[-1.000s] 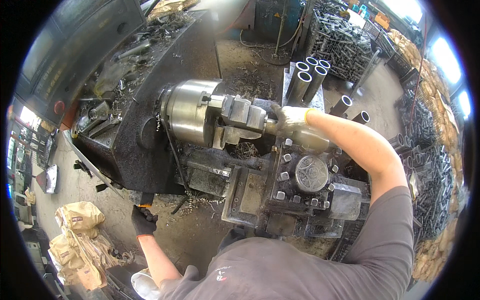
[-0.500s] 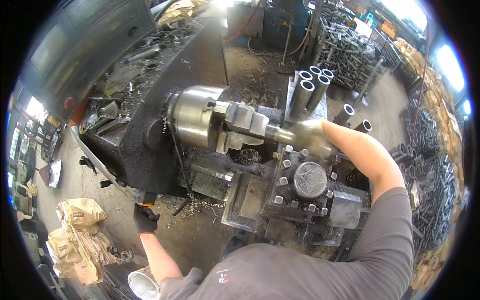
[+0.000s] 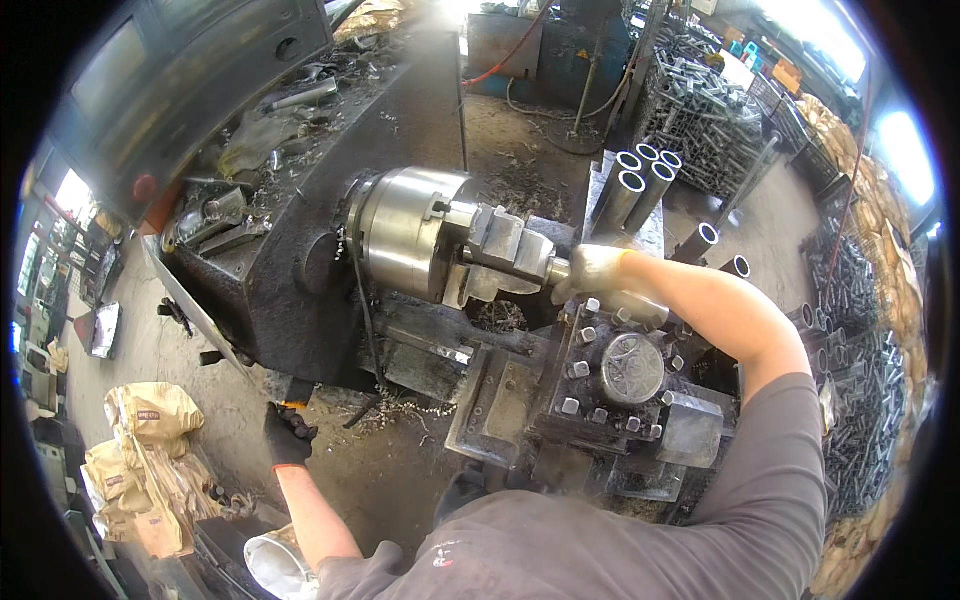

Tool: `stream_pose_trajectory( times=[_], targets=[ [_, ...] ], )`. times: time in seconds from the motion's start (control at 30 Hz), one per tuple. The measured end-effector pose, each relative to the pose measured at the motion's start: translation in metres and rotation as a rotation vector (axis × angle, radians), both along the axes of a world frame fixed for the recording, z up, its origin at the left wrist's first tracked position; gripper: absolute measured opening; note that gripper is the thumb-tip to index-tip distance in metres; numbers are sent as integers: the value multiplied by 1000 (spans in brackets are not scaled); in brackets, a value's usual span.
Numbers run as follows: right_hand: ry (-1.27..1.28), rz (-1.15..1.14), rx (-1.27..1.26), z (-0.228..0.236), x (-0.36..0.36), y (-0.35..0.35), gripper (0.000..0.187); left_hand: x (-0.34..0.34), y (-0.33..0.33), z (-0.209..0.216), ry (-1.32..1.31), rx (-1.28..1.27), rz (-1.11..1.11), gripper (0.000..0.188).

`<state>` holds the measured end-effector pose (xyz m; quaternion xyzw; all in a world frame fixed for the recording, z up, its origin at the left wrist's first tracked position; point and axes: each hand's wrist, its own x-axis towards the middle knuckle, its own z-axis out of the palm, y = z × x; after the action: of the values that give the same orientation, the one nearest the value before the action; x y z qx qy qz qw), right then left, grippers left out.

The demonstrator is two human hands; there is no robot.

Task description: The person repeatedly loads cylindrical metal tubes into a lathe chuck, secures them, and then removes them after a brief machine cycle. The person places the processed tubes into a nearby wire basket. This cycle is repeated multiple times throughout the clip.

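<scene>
A lathe chuck with stepped jaws sits left of centre. From the jaws a round steel bar runs right; I cannot tell whether it is hollow. My right hand, in a pale glove, closes over this bar beside the jaws and hides its middle. Just below is the square tool post, ringed by bolts. My left hand, in a black glove, is low at the left by the machine's lower edge. Its fingers are curled beneath an orange-edged part; what they grip is hidden.
Several steel tubes stand upright on a plate beyond my right arm. Behind them is a wire bin of metal parts. Chips and a metal cylinder litter the headstock top. Paper sacks and a white bucket are at lower left.
My right hand, blurred earlier, has moved left along the bar to the jaws and now shows sharply. My left hand stays in place. The whole view has shifted slightly.
</scene>
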<state>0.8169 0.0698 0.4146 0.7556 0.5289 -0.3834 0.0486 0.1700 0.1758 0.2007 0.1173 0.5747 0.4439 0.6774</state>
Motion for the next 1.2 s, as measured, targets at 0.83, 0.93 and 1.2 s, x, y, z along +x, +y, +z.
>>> stream_pose_trajectory(
  times=[0.83,0.93,1.2],
  targets=[
    [-665,142,369,-50,87,-115,28,60,-40,124,1507,1157,209,53],
    [-581,-244,680,-6,86,-156,26,101,14,222,1588,1743,382,47],
    [-107,-596,1492,118,-69,-275,29,181,204,383,1761,1057,-336,67]
  ],
)
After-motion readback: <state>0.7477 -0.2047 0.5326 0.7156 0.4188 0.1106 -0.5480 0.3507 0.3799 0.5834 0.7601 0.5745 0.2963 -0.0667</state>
